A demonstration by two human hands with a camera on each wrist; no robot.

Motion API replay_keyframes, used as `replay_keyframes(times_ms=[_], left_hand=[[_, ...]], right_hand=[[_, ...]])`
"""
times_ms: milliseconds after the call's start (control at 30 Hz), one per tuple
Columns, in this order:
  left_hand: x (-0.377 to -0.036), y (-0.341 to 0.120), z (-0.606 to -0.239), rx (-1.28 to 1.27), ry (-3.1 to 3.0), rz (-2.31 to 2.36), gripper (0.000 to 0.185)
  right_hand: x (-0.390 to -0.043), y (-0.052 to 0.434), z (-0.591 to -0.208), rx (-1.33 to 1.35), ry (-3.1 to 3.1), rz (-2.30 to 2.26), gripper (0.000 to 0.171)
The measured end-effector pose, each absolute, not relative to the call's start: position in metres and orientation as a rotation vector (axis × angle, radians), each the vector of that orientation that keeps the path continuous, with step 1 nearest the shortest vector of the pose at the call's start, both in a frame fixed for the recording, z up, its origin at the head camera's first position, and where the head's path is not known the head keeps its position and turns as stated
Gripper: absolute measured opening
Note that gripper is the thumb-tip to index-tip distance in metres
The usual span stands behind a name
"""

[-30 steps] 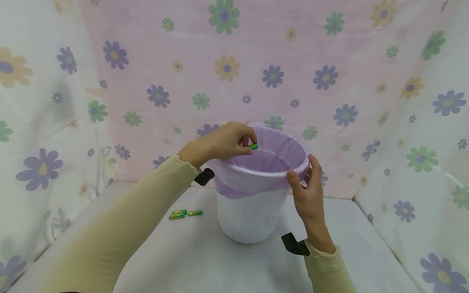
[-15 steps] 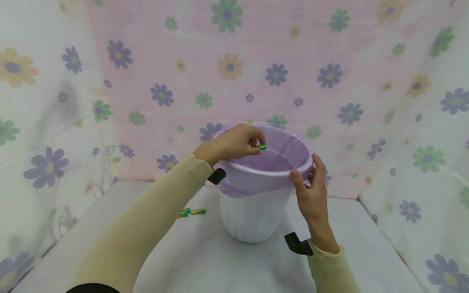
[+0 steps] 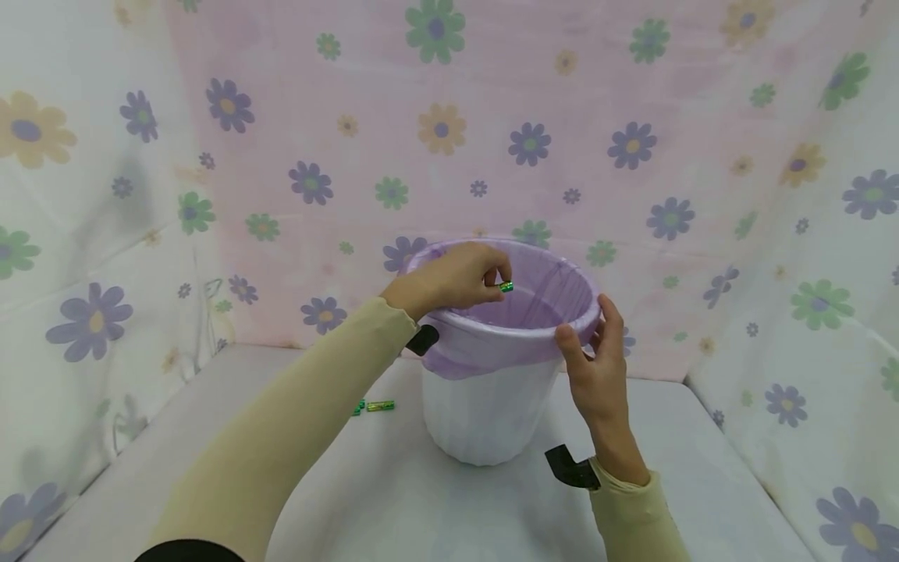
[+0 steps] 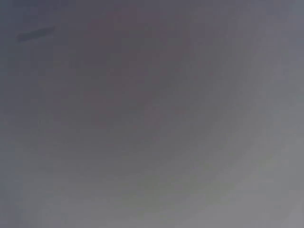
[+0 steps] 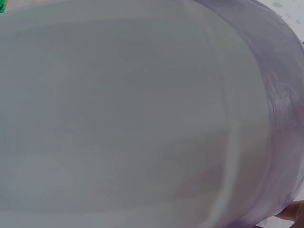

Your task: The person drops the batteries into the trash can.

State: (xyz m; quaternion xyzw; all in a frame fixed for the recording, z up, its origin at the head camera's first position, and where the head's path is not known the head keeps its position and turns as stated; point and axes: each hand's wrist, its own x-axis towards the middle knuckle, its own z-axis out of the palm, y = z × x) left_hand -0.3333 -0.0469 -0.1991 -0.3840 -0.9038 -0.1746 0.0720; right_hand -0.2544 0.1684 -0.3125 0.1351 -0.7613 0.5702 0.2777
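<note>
A white trash can point(image 3: 485, 417) lined with a purple plastic bag point(image 3: 492, 351) stands on the table, the bag folded over its rim. Above the can's opening, my left hand point(image 3: 463, 275) pinches a small green-and-yellow battery point(image 3: 506, 287) between thumb and fingertips. On the right, my right hand point(image 3: 597, 367) grips the bag-covered rim, thumb at the front and fingers round the outer side. The right wrist view is filled by the can's white wall point(image 5: 133, 104), with the purple bag point(image 5: 285, 95) along its right side. Only a dark blur fills the left wrist view.
More green-and-yellow batteries lie on the white table left of the can: one battery point(image 3: 380, 406) shows fully, others are partly hidden behind the left sleeve point(image 3: 309, 406). Flowered cloth point(image 3: 393, 94) stands behind and at both sides.
My left hand, with the battery, has moved right and slightly lower over the can's opening. The left sleeve now covers more of the batteries on the table. My right hand keeps its hold.
</note>
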Motion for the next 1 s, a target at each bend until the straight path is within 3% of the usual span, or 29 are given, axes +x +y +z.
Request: replay_keyframes(times_ms=[1000], left_hand=[[-0.3319, -0.0495, -0.1975, -1.146, -2.715, -0.502, 0.019]], right_hand=[[-0.2549, 0.1687, -0.313, 0.361, -2.05, 1.528, 0.072]])
